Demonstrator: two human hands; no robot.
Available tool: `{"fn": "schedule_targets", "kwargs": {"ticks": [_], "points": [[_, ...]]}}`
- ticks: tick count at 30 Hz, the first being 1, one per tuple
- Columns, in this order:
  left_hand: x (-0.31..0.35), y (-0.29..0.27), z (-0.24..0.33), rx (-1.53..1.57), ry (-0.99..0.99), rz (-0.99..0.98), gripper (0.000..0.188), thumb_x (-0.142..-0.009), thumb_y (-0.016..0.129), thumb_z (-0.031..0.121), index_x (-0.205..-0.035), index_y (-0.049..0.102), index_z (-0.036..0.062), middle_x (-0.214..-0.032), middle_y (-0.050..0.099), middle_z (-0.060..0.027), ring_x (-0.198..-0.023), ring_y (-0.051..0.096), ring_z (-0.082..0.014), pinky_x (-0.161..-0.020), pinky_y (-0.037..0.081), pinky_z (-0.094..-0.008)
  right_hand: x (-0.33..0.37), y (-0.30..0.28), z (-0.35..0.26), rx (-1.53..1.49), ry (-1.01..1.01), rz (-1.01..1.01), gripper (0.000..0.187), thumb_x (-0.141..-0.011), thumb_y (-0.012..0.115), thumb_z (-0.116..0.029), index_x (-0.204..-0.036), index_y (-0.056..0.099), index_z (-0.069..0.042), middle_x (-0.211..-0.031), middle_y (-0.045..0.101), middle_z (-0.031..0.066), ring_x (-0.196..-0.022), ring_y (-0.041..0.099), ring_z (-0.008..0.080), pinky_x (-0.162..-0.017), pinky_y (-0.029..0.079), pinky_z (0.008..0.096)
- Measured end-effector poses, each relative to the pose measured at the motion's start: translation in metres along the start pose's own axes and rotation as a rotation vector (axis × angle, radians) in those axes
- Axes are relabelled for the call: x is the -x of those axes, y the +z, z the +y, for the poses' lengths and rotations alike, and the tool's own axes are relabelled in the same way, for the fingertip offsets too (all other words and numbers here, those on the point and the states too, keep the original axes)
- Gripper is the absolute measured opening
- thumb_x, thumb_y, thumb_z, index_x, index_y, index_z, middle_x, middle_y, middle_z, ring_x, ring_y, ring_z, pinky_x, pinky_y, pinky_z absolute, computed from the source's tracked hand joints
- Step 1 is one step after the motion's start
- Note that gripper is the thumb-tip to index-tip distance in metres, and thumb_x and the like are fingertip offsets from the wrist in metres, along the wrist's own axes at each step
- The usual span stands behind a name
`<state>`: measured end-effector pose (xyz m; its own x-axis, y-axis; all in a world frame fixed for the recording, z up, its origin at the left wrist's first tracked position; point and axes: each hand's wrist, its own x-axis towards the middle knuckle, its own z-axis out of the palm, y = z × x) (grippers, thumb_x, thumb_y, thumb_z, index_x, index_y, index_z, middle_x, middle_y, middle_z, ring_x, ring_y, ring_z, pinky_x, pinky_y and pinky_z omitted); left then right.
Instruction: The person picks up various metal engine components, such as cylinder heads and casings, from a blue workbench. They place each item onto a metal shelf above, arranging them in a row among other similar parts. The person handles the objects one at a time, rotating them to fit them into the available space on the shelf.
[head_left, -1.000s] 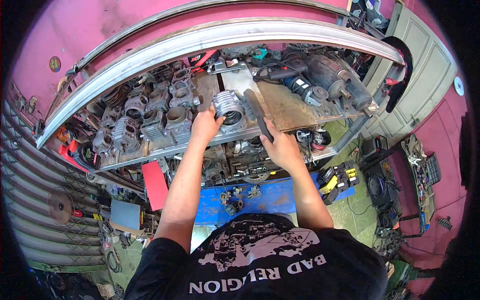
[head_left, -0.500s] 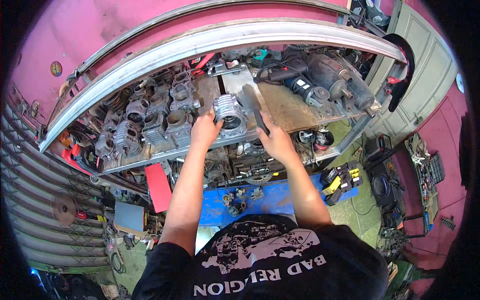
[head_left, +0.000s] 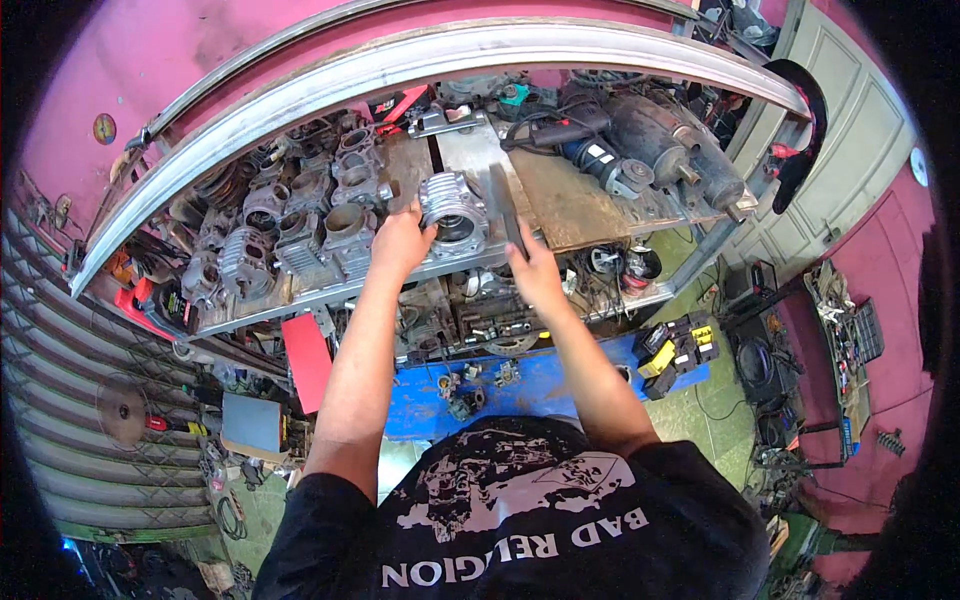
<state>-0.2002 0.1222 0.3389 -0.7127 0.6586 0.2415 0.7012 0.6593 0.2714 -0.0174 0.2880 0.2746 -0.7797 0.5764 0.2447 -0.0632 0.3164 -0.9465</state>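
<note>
A finned metal engine cylinder (head_left: 453, 205) stands near the front edge of the shelf, its round bore turned toward me. My left hand (head_left: 402, 243) is closed on the cylinder's left side, thumb at its lower edge. In my right hand (head_left: 537, 270) is a long, flat, dark bar that looks like a file (head_left: 508, 208). Its far end points away from me, just right of the cylinder. It is slightly blurred, and I cannot tell whether it touches the cylinder.
Several other engine cylinders (head_left: 298, 232) crowd the shelf's left side. An angle grinder (head_left: 607, 168) and dark canisters (head_left: 690, 165) lie at right. A metal rail (head_left: 440, 60) arches behind. Below are a blue bench (head_left: 540, 385) with small parts and a red panel (head_left: 307, 362).
The view has shifted slightly, so the shelf sits higher and farther left. Relative to the cylinder, the file's far end has moved a little to the right. Both hands keep their hold.
</note>
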Motion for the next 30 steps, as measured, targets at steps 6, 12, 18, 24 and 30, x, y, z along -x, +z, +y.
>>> {"fn": "schedule_targets", "kwargs": {"ticks": [6,12,18,24,30], "points": [[0.001,-0.015,0.003,0.002,-0.003,-0.094,0.07,-0.095,0.068,0.047,-0.142,0.054,-0.0024,-0.119,0.07,-0.024,-0.109,0.068,-0.0431,-0.092,0.056,-0.0519,0.03,0.001,0.013,0.01,-0.066,-0.006,0.06,-0.104,0.058,-0.013,-0.159,0.036,-0.005,-0.132,0.067,0.0205,-0.115,0.062,0.0179,-0.102,0.045,0.0297],[-0.002,-0.006,-0.006,0.003,0.018,-0.088,0.072,-0.097,0.066,0.047,-0.147,0.049,-0.0007,-0.124,0.068,-0.0251,-0.115,0.066,-0.0418,-0.097,0.053,-0.0524,0.069,0.011,0.003,0.046,0.014,0.033,0.063,-0.103,0.058,-0.014,-0.159,0.034,-0.002,-0.128,0.069,0.0236,-0.113,0.064,0.0179,-0.1,0.047,0.0311],[-0.006,-0.009,0.012,-0.015,-0.037,-0.131,0.073,-0.096,0.07,0.042,-0.148,0.047,-0.0035,-0.123,0.068,-0.0264,-0.115,0.066,-0.0421,-0.097,0.054,-0.05,-0.014,-0.014,0.029,-0.005,-0.01,-0.044,0.061,-0.102,0.059,-0.02,-0.157,0.038,-0.002,-0.128,0.069,0.0222,-0.114,0.065,0.0221,-0.102,0.047,0.0326],[0.0,0.022,-0.02,0.018,0.087,0.157,0.075,-0.093,0.073,0.04,-0.144,0.05,-0.0094,-0.118,0.069,-0.0267,-0.106,0.069,-0.0438,-0.093,0.056,-0.0487,0.062,-0.013,0.006,0.034,-0.038,-0.058,0.063,-0.103,0.06,-0.019,-0.159,0.035,-0.004,-0.128,0.07,0.0208,-0.112,0.063,0.018,-0.099,0.048,0.0319],[0.012,0.025,0.009,0.141,0.035,0.158,0.075,-0.091,0.074,0.041,-0.142,0.053,-0.0095,-0.12,0.069,-0.0253,-0.101,0.07,-0.0431,-0.088,0.057,-0.0484,0.024,0.027,0.017,0.069,0.058,0.128,0.066,-0.103,0.058,-0.028,-0.158,0.032,-0.001,-0.104,0.071,0.0291,-0.092,0.071,0.039,-0.085,0.054,0.0427]]}}
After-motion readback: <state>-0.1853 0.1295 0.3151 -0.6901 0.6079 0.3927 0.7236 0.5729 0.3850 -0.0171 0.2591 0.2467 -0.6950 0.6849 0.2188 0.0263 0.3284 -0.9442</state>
